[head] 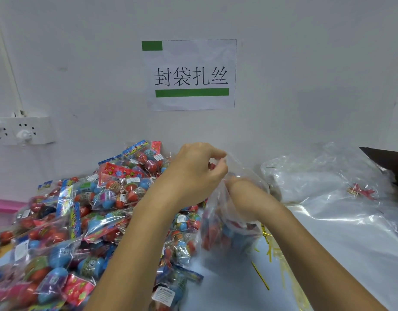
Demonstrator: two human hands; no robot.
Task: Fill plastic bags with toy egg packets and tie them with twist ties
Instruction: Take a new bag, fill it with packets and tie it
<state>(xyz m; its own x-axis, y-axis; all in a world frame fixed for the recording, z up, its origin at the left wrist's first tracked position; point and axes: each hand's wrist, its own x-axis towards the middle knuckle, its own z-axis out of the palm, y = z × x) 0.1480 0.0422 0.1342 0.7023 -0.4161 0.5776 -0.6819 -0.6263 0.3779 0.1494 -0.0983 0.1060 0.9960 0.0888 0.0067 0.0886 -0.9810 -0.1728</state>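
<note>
Clear bag held open at bench centre, right hand inside

Clear plastic bag [229,223] stands upright near the middle of the bench [328,239], close to its back edge, partly filled with red and blue toy egg packets. Left hand [195,173] pinches the bag's upper rim, fingers curled tight on the film. Right hand [243,194] is pushed into the bag mouth; film hides its fingers, so cannot tell whether they are apart or closed. Loose pile of toy egg packets [81,221] covers the bench's left side, touching the bag. Gold twist ties [272,254] lie just right of the bag. Empty clear bags [328,176] lie toward the right back corner.
</note>
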